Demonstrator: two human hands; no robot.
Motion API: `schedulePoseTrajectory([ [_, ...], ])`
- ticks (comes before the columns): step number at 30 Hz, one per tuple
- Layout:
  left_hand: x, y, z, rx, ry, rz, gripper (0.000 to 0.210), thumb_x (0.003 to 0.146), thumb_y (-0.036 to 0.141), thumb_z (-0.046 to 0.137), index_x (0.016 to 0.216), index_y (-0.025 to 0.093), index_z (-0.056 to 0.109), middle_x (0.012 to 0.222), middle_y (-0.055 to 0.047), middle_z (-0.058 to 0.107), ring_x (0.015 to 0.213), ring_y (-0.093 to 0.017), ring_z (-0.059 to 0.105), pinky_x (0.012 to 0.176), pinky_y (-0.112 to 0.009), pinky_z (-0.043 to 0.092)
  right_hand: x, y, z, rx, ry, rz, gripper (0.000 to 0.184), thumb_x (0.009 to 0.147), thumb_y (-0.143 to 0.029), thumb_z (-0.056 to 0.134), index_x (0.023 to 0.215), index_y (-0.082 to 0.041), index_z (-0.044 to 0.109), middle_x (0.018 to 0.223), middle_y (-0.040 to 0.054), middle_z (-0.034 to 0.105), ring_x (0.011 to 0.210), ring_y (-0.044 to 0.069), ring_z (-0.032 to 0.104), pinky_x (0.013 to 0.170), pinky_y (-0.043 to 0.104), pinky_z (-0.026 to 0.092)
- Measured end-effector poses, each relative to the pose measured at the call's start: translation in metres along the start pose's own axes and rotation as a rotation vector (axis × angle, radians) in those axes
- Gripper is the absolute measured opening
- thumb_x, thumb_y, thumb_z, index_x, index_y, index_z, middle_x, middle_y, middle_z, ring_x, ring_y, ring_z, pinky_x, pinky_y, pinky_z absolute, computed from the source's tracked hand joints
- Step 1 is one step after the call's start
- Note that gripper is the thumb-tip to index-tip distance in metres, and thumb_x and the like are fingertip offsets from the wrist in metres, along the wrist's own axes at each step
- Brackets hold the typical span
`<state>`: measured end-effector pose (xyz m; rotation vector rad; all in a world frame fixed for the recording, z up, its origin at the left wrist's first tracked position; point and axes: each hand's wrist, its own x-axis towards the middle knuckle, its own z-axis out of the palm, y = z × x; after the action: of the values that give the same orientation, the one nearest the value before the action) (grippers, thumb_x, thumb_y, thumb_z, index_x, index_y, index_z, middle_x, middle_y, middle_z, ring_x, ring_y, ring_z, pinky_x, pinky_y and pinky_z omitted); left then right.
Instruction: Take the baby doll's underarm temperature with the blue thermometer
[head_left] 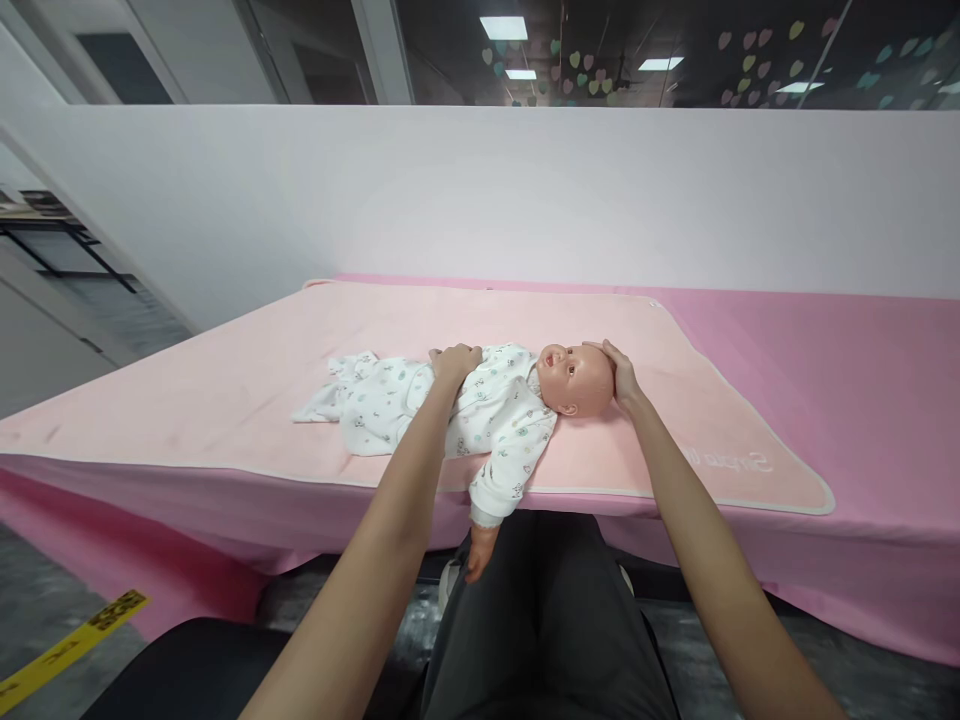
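A baby doll (pixel 495 405) in a white printed outfit lies on its back, its bald head to the right and its clothed legs to the left. My left hand (pixel 456 360) is closed over the doll's waist, with its fingertips partly hidden. At the other end, my right hand (pixel 621 374) cups the top of the doll's head (pixel 596 382), its fingers curved along the scalp. One doll arm, in a white sleeve (pixel 504 475), hangs over the near table edge, and its bare doll hand (pixel 481 552) dangles above my lap.
Beneath the doll, a peach mat (pixel 247 380) with a pale border covers part of a pink tablecloth (pixel 847 400). A white wall (pixel 525 200) stands behind the table. My dark-trousered legs (pixel 547 620) are under the near edge. A yellow strip (pixel 71 650) shows at lower left.
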<state>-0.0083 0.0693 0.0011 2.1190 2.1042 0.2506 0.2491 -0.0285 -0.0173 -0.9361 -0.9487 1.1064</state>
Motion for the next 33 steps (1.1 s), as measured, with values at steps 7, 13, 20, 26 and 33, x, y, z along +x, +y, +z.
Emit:
schedulePoseTrajectory([
  [7,-0.005,0.002,-0.002,-0.035,0.052,-0.056,0.048,0.082,0.033,0.026,0.100,0.012,0.064,0.105,-0.016,0.065,0.099,-0.028,0.058,0.085,-0.036,0.037,0.006,-0.005,-0.016,0.103,0.124,-0.098,0.048,0.072,-0.063,0.046,0.091,-0.023,0.065,0.100,0.0043,0.067,0.106,0.022,0.056,0.094,0.038,0.039],
  [13,-0.008,0.004,-0.002,-0.056,0.081,-0.061,0.046,0.082,0.032,0.027,0.095,0.012,0.066,0.102,-0.016,0.066,0.097,-0.028,0.059,0.087,-0.037,0.036,-0.003,-0.001,0.000,-0.071,0.010,-0.094,0.037,0.064,-0.055,0.060,0.070,-0.019,0.065,0.085,0.0043,0.070,0.093,0.024,0.061,0.086,0.035,0.043],
  [20,-0.009,0.003,-0.002,-0.084,0.105,-0.058,0.042,0.081,0.031,0.028,0.098,0.015,0.063,0.103,-0.013,0.066,0.098,-0.027,0.059,0.087,-0.037,0.036,0.001,-0.001,-0.003,0.015,0.017,-0.019,0.039,0.067,-0.057,0.056,0.073,-0.019,0.065,0.086,0.0060,0.069,0.095,0.026,0.061,0.089,0.038,0.044],
  [26,-0.008,0.003,-0.001,-0.129,0.142,-0.085,0.038,0.080,0.031,0.032,0.104,0.017,0.057,0.100,-0.012,0.067,0.096,-0.027,0.059,0.087,-0.037,0.036,0.007,-0.005,-0.017,0.189,0.168,-0.105,0.038,0.070,-0.053,0.049,0.078,-0.020,0.066,0.089,0.0051,0.069,0.096,0.021,0.060,0.092,0.037,0.042],
  [33,-0.005,0.001,0.001,-0.129,0.132,-0.065,0.036,0.080,0.031,0.031,0.099,0.020,0.060,0.103,-0.010,0.067,0.099,-0.026,0.059,0.089,-0.038,0.035,-0.002,0.002,0.002,-0.004,-0.046,0.013,0.034,0.066,-0.052,0.056,0.069,-0.020,0.066,0.078,0.0033,0.070,0.090,0.026,0.063,0.084,0.036,0.046],
])
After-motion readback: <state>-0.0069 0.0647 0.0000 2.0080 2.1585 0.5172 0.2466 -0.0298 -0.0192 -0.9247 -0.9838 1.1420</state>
